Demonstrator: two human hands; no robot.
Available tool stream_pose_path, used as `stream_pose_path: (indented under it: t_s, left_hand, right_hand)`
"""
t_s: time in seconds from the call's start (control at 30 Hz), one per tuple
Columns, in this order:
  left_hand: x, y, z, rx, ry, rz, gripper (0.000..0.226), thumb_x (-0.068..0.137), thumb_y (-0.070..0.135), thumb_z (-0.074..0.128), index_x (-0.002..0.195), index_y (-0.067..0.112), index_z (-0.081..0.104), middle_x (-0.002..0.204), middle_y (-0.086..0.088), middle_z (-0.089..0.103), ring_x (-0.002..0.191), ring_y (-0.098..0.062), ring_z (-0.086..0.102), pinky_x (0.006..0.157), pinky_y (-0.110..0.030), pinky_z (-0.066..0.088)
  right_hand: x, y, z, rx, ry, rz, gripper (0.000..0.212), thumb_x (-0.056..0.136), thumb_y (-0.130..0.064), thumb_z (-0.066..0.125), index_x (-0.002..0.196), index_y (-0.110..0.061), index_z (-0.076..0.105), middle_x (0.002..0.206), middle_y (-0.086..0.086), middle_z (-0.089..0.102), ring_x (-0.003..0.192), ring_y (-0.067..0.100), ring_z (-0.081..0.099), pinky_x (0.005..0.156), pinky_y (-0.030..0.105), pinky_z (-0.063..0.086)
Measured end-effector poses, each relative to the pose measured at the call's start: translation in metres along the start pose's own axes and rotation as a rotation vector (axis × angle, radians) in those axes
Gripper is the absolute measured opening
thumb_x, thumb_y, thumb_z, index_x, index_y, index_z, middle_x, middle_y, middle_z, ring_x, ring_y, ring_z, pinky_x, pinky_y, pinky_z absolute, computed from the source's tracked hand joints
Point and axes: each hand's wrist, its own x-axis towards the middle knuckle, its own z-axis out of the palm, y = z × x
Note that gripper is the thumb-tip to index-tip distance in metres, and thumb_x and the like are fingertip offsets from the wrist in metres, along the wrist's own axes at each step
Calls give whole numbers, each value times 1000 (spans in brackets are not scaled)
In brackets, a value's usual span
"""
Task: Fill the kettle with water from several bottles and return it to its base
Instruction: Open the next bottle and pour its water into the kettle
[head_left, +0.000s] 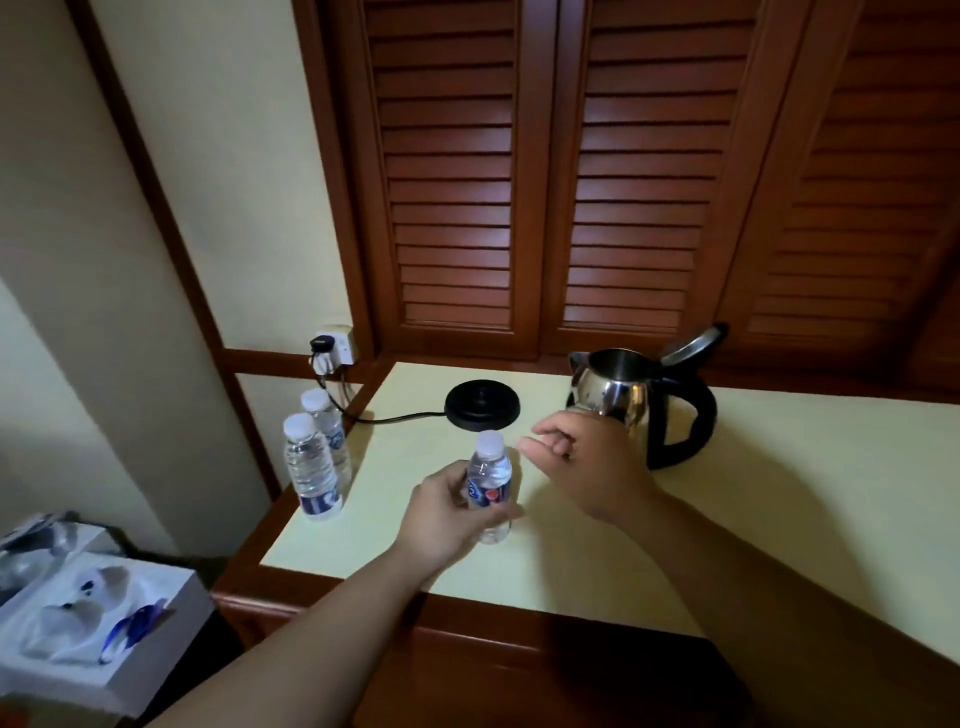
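— Left hand (448, 512)?
— Wrapped around a small capped bottle (489, 487), upright, low on the pale desk (779, 519), near the front edge.
— Right hand (587, 467)?
— Empty, fingers loosely curled and parted, hovering just right of the bottle cap, not touching it. Partly covering the lower front of the kettle (641, 402).
— Kettle placement?
— Standing on the desk behind the right hand, lid (693, 343) tipped open, black handle facing right. Off its base (483, 404), which sits to its left, beyond the held bottle, cord running to the wall socket (337, 345).
— Other bottles?
— Two more (313, 465), capped, standing together at the desk's left edge, well left of the left hand. Apparently full, though hard to judge in the dim light.
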Motion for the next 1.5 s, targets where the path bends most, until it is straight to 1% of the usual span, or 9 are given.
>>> stream_pose_path:
  t_s: [0.2,0.4,0.6,0.73,0.87,1.03,1.2,1.3,1.5]
  left_hand:
    - [21,-4,14,39,-111,-1,39,60,37,93,94,26,75,90,1,79,84,-20,75,80,-47,63]
    - [35,-11,10,59,-201,66,35,72,23,94,101,27,75,95,8,80,88,-13,75,81,-31,58]
    - [41,-13,11,-42,-251,48,34,74,9,92,100,24,75,92,6,80,82,-6,72,74,-20,55]
    - [45,-9,17,-48,-247,55,34,74,10,93,98,24,75,89,8,80,79,-3,72,71,-16,53]
    - [50,-7,26,-56,-257,68,35,73,13,94,101,23,76,93,4,80,84,-10,73,78,-25,57]
    - [53,-2,41,-94,-249,-2,32,73,6,92,96,20,76,86,5,77,76,-10,69,74,-28,54]
    - [60,-1,51,-119,-247,-2,31,74,7,91,97,18,74,88,-2,76,78,-14,68,76,-30,54]
    - [63,-2,54,-103,-222,14,33,73,17,91,101,20,74,92,-3,77,84,-23,73,80,-39,56]
    - [68,-5,61,-85,-157,72,37,72,20,91,98,32,69,97,-2,78,93,-29,75,85,-42,58]
  right_hand:
    - [19,-42,-6,-216,-187,9,43,85,-63,69,82,-20,62,73,-3,62,67,12,57,59,34,44]
    - [33,-48,-13,-303,-354,-21,36,93,-44,70,78,-14,57,75,6,59,65,18,50,62,40,45]
    - [43,-42,-28,-217,-534,-103,8,98,-29,68,94,-36,70,99,-10,62,88,3,58,80,32,49]
    - [43,-35,-35,-142,-494,-10,46,91,-44,75,132,-25,66,126,-9,68,106,0,62,89,23,53]
    - [45,-32,-34,-293,-371,-51,30,89,-45,76,92,-16,70,90,2,67,82,17,64,76,42,57]
    - [50,-19,-55,-149,-425,-80,20,93,-24,70,112,-23,76,97,-15,66,89,-3,62,75,16,49]
    - [49,15,-74,-123,-358,5,29,91,-19,72,120,-23,74,102,-6,72,92,6,66,79,22,55]
    - [28,51,-73,-174,-332,82,8,93,-19,68,99,-17,73,88,-1,70,82,14,65,76,35,56]
    - [-29,114,-45,-209,-313,267,11,95,-24,65,83,-24,67,88,-6,63,79,9,61,70,29,50]
